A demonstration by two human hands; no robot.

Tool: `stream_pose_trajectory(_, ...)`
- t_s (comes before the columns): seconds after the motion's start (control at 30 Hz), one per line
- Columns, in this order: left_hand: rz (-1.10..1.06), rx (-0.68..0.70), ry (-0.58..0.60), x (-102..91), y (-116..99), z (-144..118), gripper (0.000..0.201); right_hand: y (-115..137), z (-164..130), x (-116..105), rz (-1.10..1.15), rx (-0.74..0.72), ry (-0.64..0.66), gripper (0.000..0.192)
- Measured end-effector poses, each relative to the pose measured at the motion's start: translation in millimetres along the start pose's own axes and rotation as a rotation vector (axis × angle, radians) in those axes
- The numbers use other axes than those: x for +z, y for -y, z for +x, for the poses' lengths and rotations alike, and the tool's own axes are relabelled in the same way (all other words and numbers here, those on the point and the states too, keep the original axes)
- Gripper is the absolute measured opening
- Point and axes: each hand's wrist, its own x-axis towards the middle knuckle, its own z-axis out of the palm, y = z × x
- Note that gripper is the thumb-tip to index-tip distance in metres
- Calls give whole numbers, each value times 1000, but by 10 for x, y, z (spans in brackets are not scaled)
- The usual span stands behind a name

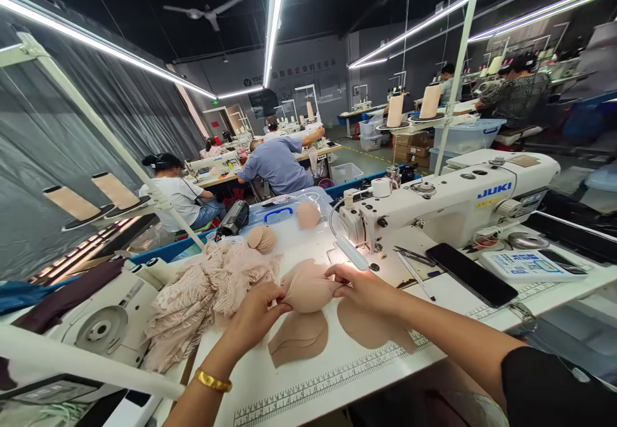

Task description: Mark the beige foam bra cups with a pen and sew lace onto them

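Note:
My left hand (255, 314) and my right hand (364, 287) both grip a beige moulded bra cup (308, 292) just in front of the needle of the white JUKI sewing machine (448, 205). Two flat beige fabric pieces lie on the white table: one (299, 339) under the cup, another (371, 325) partly hidden by my right forearm. A heap of pale pink lace (202, 298) lies directly left of my left hand. A gold bracelet (213, 382) circles my left wrist.
A stack of beige cups (263, 238) and a clear plastic bin (289, 218) sit behind the work. A black phone (471, 274), a control panel (527, 265) and scissors (413, 256) lie right of the needle. A second machine (103, 324) stands left. Other people sew at tables behind.

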Motion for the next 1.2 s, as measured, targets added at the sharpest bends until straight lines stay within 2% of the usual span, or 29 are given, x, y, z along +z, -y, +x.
stream_pose_trajectory(0.13, 55, 119, -76, -77, -87, -246, 20, 61, -375, -178, 75, -1, -22, 37)
stream_pose_trajectory(0.3, 51, 151, -38, -79, -105, -451, 22, -213, -800, -471, 198, 156, 80, 42)
stream_pose_trajectory(0.4, 21, 139, -68, -82, -72, -529, 20, -374, -934, -601, 64, 268, 111, 47)
stream_pose_trajectory(0.43, -3, 121, -65, -92, -61, -560, 20, -385, -955, -627, -29, 265, 74, 50)
stream_pose_trajectory(0.5, -80, 56, -37, -115, -51, -630, 22, -326, -966, -640, -220, 164, -50, 52)
stream_pose_trajectory(0.57, -196, -22, 9, -123, -64, -696, 27, -176, -925, -586, -336, -3, -132, 46)
stream_pose_trajectory(0.6, -272, -60, 27, -113, -77, -721, 30, -85, -882, -530, -363, -74, -129, 43)
stream_pose_trajectory(0.73, -563, -215, 44, 48, -101, -746, 42, 176, -533, -143, -536, -189, 2, 40)
stream_pose_trajectory(0.8, -585, -307, 66, 162, -57, -743, 48, 187, -282, 71, -644, -168, 66, 32)
stream_pose_trajectory(0.9, -414, -359, 90, 266, 63, -769, 53, 143, 26, 278, -678, -153, 104, 9)
stream_pose_trajectory(0.97, -209, -340, -12, 260, 129, -785, 54, 150, 77, 309, -664, -200, 80, 16)
stream_pose_trajectory(1.07, 1, -295, -187, 174, 151, -708, 59, 227, -129, 221, -513, -291, 14, 24)
stream_pose_trajectory(1.13, 31, -241, -191, 116, 124, -537, 57, 277, -351, 103, -213, -248, -62, 21)
stream_pose_trajectory(1.2, 54, -204, -148, 99, 91, -271, 56, 280, -523, -31, 97, -123, -106, 19)
